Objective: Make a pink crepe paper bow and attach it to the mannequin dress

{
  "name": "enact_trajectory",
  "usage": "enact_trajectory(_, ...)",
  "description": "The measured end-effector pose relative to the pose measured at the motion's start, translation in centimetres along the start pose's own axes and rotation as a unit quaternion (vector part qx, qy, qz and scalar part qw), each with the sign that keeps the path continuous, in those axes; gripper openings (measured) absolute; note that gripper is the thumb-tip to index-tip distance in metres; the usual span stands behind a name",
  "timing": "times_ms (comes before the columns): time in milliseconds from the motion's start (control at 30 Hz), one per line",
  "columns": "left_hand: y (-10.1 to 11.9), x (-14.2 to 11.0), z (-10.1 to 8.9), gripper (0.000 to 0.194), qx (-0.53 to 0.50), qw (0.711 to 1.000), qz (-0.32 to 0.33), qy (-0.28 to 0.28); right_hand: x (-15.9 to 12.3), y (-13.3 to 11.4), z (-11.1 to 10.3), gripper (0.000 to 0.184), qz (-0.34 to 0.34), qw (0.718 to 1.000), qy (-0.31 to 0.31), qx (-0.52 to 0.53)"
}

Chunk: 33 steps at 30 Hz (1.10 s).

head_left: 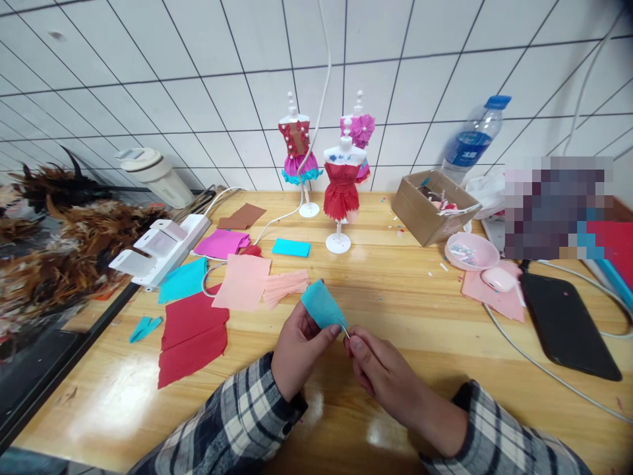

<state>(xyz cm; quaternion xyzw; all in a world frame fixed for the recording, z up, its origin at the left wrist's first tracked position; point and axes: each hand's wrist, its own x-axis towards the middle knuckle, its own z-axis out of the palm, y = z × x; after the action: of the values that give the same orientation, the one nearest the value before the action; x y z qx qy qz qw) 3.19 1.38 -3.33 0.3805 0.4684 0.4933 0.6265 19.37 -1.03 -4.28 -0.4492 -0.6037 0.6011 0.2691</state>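
My left hand (301, 348) is closed on a turquoise piece of crepe paper (322, 305), thumb on top near its lower edge. A slim metal tool (346, 332) is pinched in my right hand (378, 366), and its tip meets the paper's right corner; its kind I cannot make out. Just beyond my left hand lie a gathered peach strip (287, 285) and a flat peach sheet (242, 282). Farther back, a small mannequin in a red paper dress (341, 188) stands upright, with a brown-and-magenta one (299, 148) and a magenta one (363, 128) near it.
Red paper (192, 336), turquoise paper (182, 280) and a folded turquoise piece (291, 248) lie leftward. A power strip (173, 254) and brown feathers (93, 241) are at left. On the right are a cardboard box (430, 214), pink bowl (472, 257), phone (568, 323) and bottle (475, 138).
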Motion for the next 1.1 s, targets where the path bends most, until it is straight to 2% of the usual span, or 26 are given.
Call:
enact_trajectory(400, 0.22, -0.08, 0.02, 0.073, -0.001, 1.000, 0.001, 0.006, 0.03, 0.33, 0.28, 0.044, 0.026, 0.998, -0.003, 0.065)
enact_trajectory(667, -0.04, 0.06, -0.11, 0.077, -0.011, 1.000, 0.008, -0.015, 0.10, 0.44, 0.37, 0.045, 0.022, 0.998, 0.000, 0.055)
enact_trajectory(1100, -0.15, -0.12, -0.24, 0.079, -0.001, 1.000, 0.001, 0.007, 0.08, 0.29, 0.23, 0.047, 0.027, 0.999, 0.003, 0.038)
